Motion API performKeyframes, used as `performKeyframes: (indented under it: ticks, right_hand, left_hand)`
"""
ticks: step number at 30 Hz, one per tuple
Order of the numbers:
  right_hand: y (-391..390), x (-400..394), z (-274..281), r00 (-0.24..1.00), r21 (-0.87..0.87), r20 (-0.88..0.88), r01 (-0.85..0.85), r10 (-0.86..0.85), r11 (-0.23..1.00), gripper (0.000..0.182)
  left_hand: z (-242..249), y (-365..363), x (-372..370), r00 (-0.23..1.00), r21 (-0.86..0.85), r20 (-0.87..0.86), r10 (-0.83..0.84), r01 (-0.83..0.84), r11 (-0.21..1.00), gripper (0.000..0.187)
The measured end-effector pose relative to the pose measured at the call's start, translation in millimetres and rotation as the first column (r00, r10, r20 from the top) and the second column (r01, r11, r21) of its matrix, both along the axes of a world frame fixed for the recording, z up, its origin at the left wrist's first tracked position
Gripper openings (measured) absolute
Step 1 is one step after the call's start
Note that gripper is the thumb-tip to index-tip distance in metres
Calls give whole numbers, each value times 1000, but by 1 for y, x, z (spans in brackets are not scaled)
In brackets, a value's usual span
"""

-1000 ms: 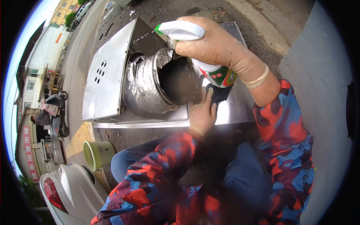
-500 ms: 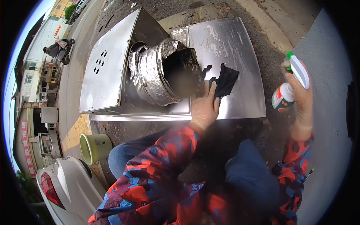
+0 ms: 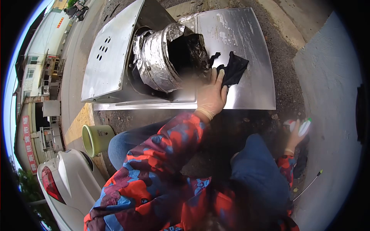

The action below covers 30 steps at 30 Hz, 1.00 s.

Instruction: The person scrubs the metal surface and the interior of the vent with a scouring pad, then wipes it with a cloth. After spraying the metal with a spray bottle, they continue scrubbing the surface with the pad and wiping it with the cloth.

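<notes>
A black cloth (image 3: 236,68) lies on the flat metal panel (image 3: 257,86) of a steel hood. My left hand (image 3: 211,93), in a thin glove, presses on the cloth's left edge with its fingertips. Beside that hand opens a crumpled foil duct (image 3: 156,57), fixed to the metal box (image 3: 111,50). Low at the right, near the grey wall, my right hand (image 3: 295,136) is wrapped round the spray bottle (image 3: 304,127), whose white and green head shows; the rest of the bottle is mostly hidden.
A pale green bucket (image 3: 103,139) stands left of my knee, with a white car (image 3: 73,184) behind it. The grey wall (image 3: 327,96) runs along the right side. A thin rod (image 3: 308,184) lies near its foot. Someone on a vehicle (image 3: 78,10) is up the road.
My right hand has moved down with the spray bottle, away from the panel and closer to the ground. The hood sits slightly higher in view. My left hand remains at the cloth.
</notes>
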State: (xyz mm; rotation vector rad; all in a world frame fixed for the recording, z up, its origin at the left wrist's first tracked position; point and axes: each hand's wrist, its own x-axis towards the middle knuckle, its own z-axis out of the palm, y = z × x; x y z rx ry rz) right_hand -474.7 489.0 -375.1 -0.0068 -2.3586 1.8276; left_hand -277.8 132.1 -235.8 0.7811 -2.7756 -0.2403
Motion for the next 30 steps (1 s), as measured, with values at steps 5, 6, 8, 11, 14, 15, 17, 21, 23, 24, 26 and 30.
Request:
performKeyframes:
  ticks: [5, 6, 8, 11, 14, 15, 17, 21, 23, 24, 26, 30]
  right_hand:
    - [9, 12, 0, 999, 54, 22, -48, 47, 997, 75]
    - [8, 15, 2, 997, 30, 0, -73, 73, 997, 80]
    - [14, 26, 7, 998, 271, -48, -32, 47, 962, 85]
    - [9, 56, 21, 997, 471, -73, 40, -7, 881, 92]
    - [-6, 91, 52, 999, 566, 29, -32, 19, 824, 87]
    - [2, 96, 38, 1000, 572, 27, -16, 1, 820, 87]
    - [21, 110, 2, 993, 634, -110, 35, 45, 772, 82]
    - [15, 125, 2, 984, 699, -177, 116, 14, 706, 62]
    - [21, 126, -3, 983, 681, -182, 109, 22, 724, 56]
    - [24, 128, -7, 992, 701, -130, 89, 4, 708, 53]
    - [30, 132, -16, 997, 724, -79, 70, -18, 686, 49]
    - [90, 152, -111, 949, 584, 197, 87, -245, 807, 56]
  left_hand:
    - [0, 1, 0, 1000, -4, 24, 1, -1, 1000, 57]
    - [0, 0, -1, 999, -11, 38, -2, 2, 1000, 58]
    - [-1, -1, -2, 998, -15, 65, 2, -1, 1000, 58]
    - [0, -2, -7, 995, 6, 98, 2, -3, 1000, 59]
    - [-10, -10, -18, 995, 37, 91, 33, -36, 999, 60]
    - [-15, -15, -24, 996, 28, 84, 42, -44, 999, 61]
    - [-23, -28, -43, 997, 108, -1, 78, -78, 991, 61]
    - [-48, -61, -81, 979, -58, -146, 139, -149, 987, 58]
    - [-51, -69, -100, 954, 53, -217, 209, -202, 978, 57]
    - [-60, -79, -109, 954, 3, -192, 231, -235, 972, 56]
    - [-44, -86, -126, 945, 41, -47, 324, -322, 946, 59]
    - [-43, -104, -165, 866, 71, 75, 495, -500, 863, 61]
